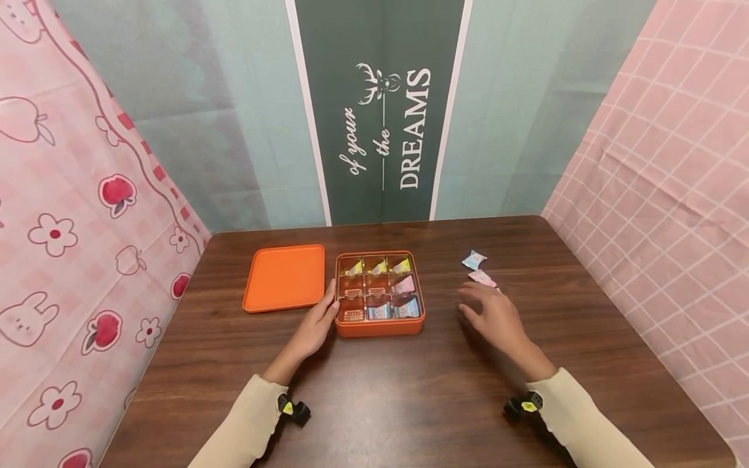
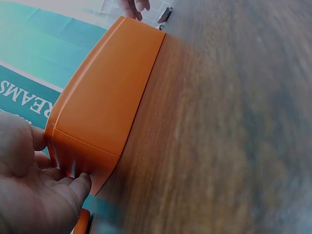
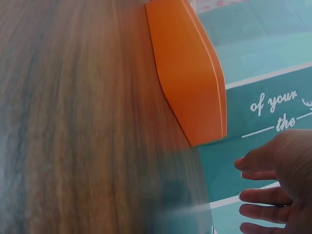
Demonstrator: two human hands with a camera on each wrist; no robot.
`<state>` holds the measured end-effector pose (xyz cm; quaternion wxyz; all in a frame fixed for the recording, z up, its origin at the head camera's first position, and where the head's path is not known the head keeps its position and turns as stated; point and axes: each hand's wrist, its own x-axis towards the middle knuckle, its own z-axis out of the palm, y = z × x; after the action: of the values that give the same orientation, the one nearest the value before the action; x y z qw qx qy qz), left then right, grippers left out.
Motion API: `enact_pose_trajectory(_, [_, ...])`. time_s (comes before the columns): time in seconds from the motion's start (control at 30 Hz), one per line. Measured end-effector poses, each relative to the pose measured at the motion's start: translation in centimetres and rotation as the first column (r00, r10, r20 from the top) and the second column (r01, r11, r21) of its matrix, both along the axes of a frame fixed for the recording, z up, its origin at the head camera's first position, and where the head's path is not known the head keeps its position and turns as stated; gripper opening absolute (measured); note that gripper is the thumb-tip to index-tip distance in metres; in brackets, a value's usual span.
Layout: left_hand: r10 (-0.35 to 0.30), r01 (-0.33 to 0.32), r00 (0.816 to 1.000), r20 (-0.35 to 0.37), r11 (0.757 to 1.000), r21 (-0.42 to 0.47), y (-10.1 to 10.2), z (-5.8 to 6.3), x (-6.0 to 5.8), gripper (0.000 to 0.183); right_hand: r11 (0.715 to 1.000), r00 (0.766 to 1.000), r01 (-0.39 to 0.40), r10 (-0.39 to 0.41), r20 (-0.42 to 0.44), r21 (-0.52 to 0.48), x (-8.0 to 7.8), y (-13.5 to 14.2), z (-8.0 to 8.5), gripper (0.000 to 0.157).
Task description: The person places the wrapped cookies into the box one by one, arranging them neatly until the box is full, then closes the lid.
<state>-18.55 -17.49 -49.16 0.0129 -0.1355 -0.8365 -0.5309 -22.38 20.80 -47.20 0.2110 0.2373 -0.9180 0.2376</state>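
Observation:
An orange square box (image 1: 379, 329) with a divided insert stands on the table. Its back row holds yellow-wrapped candies (image 1: 378, 267). A pink-wrapped candy (image 1: 404, 285) lies in the middle row's right compartment, and blue-wrapped candies (image 1: 406, 308) fill the front row's middle and right ones. My left hand (image 1: 316, 325) rests its fingers against the box's left side, as the left wrist view also shows. My right hand (image 1: 497, 318) hovers right of the box, fingers loosely bent and holding nothing visible. Just beyond it lie a loose pink candy (image 1: 482, 278), partly hidden, and a blue-white candy (image 1: 474, 260).
The orange lid (image 1: 285, 278) lies flat on the dark wood table (image 1: 380, 403), left of the box. A printed cloth (image 1: 383, 117) hangs behind the table's far edge. Patterned pink cloths (image 1: 58, 273) flank both sides.

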Motion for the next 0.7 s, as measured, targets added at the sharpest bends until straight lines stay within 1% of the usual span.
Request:
enact_pose_trajectory(0.1, [-0.004,0.004,1.0,-0.005,1.0,0.005,0.0,0.0,0.0,0.054,1.0,1.0,0.023,-0.023,0.01,0.005,0.1,0.4,-0.2,0.034])
enact_pose_trajectory(0.3, [-0.004,0.004,1.0,-0.03,1.0,0.009,0.1,0.0,0.0,0.054,0.999,0.999,0.04,-0.04,0.022,0.002,0.2,1.4,-0.2,0.035])
enact_pose_trajectory(0.57, [-0.007,0.007,1.0,-0.029,1.0,-0.002,0.0,0.2,0.0,0.054,0.991,0.987,0.135,-0.134,0.09,-0.002,0.3,2.9,-0.5,0.036])
enact_pose_trajectory(0.7, [-0.008,0.008,1.0,-0.023,1.0,-0.002,0.0,0.2,0.1,0.054,0.987,0.981,0.16,-0.161,0.108,0.014,0.3,3.7,-0.9,0.038])
